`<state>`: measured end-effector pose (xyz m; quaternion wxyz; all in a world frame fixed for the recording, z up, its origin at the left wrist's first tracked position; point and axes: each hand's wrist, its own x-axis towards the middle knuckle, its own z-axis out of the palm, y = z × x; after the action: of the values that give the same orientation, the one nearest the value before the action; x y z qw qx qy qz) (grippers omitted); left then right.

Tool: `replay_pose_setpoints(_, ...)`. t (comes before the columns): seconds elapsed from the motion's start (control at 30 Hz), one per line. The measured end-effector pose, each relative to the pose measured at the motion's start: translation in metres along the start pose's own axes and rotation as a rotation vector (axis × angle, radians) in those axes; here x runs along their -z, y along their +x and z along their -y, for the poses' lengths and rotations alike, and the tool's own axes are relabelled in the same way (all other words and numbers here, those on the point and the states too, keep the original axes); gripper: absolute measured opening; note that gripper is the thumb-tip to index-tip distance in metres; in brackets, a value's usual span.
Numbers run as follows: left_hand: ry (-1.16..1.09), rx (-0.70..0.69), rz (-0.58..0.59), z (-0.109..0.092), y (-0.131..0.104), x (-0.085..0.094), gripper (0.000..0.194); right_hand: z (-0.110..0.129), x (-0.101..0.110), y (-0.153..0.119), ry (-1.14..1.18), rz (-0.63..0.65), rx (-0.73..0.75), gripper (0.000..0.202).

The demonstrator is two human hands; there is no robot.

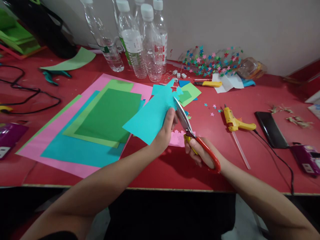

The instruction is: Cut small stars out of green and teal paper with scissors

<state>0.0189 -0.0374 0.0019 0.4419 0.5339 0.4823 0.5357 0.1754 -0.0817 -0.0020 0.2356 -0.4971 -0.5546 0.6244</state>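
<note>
A light blue sheet of paper (pixel 151 115), notched along its upper right edge, is pinched in my left hand (pixel 168 128) above the table. Wrapped round the handles of red and yellow scissors (pixel 210 155) is my right hand (pixel 201 153). The blades point up and left, their tips at the notched edge of the sheet. Below the hands lies a pink paper piece with a jagged edge (pixel 178 139). Small green paper squares (pixel 191 91) lie just behind the blades.
Coloured sheets (pixel 107 116) are stacked at left. Plastic bottles (pixel 152 46) stand at the back, near a clear container of paper stars (pixel 210 61) and a yellow cutter (pixel 212 84). To the right are a yellow glue gun (pixel 233 120) with a cord and a black phone (pixel 271 128).
</note>
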Motion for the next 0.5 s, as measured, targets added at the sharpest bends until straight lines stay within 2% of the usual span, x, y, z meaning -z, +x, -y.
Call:
replay_pose_setpoints(0.33, -0.055, 0.07, -0.01, 0.0006, -0.0004, -0.0009, 0.051, 0.0033, -0.0015, -0.002, -0.02, -0.058, -0.068, 0.046)
replay_pose_setpoints(0.5, -0.004, 0.02, 0.007, 0.001, -0.0001, 0.0008, 0.05, 0.0035, -0.0002, -0.0005, -0.051, -0.087, -0.084, 0.041)
